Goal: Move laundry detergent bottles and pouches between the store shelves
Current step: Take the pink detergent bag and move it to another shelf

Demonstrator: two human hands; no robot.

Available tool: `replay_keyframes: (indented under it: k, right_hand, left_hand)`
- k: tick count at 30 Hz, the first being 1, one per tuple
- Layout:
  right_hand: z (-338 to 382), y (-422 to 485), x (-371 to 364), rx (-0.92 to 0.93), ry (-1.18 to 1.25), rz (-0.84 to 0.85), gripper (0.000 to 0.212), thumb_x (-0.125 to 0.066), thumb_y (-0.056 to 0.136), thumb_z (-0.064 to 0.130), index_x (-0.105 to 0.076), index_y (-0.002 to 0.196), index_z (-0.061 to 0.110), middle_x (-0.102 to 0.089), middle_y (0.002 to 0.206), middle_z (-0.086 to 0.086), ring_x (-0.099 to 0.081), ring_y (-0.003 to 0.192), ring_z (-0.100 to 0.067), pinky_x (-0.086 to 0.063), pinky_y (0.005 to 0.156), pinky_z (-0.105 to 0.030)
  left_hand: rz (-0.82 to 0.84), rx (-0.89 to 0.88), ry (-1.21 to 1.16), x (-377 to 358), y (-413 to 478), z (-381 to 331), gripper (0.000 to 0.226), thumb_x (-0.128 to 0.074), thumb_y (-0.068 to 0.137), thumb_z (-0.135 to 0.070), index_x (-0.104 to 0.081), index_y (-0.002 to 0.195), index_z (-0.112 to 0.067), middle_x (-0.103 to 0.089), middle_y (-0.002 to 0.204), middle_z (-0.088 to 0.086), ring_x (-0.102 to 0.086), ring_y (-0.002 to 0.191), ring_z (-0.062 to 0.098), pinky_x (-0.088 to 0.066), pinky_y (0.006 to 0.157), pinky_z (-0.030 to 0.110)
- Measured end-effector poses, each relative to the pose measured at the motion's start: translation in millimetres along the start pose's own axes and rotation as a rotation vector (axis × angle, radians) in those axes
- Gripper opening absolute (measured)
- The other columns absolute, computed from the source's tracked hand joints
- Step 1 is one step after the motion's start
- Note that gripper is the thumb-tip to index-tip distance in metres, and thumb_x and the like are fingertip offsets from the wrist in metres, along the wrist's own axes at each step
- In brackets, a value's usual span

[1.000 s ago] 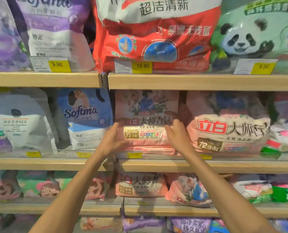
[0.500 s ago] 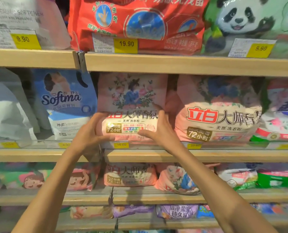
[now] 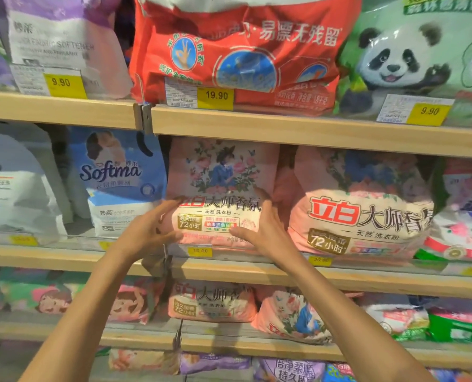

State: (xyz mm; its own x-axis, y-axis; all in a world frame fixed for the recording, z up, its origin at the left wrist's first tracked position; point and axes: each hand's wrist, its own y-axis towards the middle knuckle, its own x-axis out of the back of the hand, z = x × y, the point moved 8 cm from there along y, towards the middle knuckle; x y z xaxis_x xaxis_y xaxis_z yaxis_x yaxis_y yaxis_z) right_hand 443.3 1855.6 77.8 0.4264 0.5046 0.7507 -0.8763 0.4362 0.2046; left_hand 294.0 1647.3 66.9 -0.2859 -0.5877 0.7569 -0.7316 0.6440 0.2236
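Little had shifted since the earlier frames: both hands stayed on the pink detergent pouch point(image 3: 221, 175). The left hand point(image 3: 146, 230) curled its fingers round the pouch's left edge, thumb on the lower front. The right hand point(image 3: 265, 232) held the right edge likewise, so each grip was closed on the pouch. It stood upright on the middle shelf point(image 3: 367, 277), between a blue Softma pouch point(image 3: 119, 175) and a larger pink bag point(image 3: 367, 210).

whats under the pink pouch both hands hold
Left hand and right hand cover the held pouch's lower corners. It stands on the shelf, a 16.00 tag at its edge; a similar pouch lies one shelf down.
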Motion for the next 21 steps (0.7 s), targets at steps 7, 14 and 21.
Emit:
replay_keyframes:
  k: [7, 14, 21]
  right_hand:
    - [11.1, -8.7, 3.9, -0.017, -0.197, 0.027, 0.083, -0.081, 0.073, 0.053, -0.031, 0.131, 0.022, -0.039, 0.124, -0.007, -0.048, 0.118, -0.029, -0.049, 0.091, -0.045]
    - [28.2, -52.3, 2.6, 0.125, -0.679, -0.040, 0.074, -0.064, 0.088, 0.050, -0.033, 0.147, 0.018, -0.009, 0.160, -0.022, -0.023, 0.143, -0.041, -0.033, 0.110, -0.051]
    - [48.5, -86.8, -8.9, 0.197, -0.749, 0.120, 0.058, -0.053, 0.095, 0.051, -0.050, 0.135, 0.011, -0.034, 0.147, -0.012, -0.035, 0.133, -0.031, -0.040, 0.102, -0.045]
  left_hand:
    - [-0.186, 0.024, 0.265, -2.8, -33.9, -18.2, 0.065, -0.065, 0.095, -0.023, -0.036, 0.152, -0.029, -0.070, 0.107, 0.007, -0.060, 0.087, 0.021, -0.052, 0.074, 0.035]
    - [-0.266, 0.077, 0.534, 6.9, -86.9, -31.7, 0.043, -0.061, 0.094, -0.023, -0.058, 0.137, -0.020, -0.056, 0.138, 0.009, -0.049, 0.125, 0.033, -0.046, 0.099, 0.048]
    - [-0.063, 0.235, 0.756, 2.8, -133.6, -41.8, 0.045, -0.050, 0.099, -0.036, -0.051, 0.141, -0.023, -0.042, 0.152, 0.006, -0.039, 0.139, 0.030, -0.038, 0.106, 0.048]
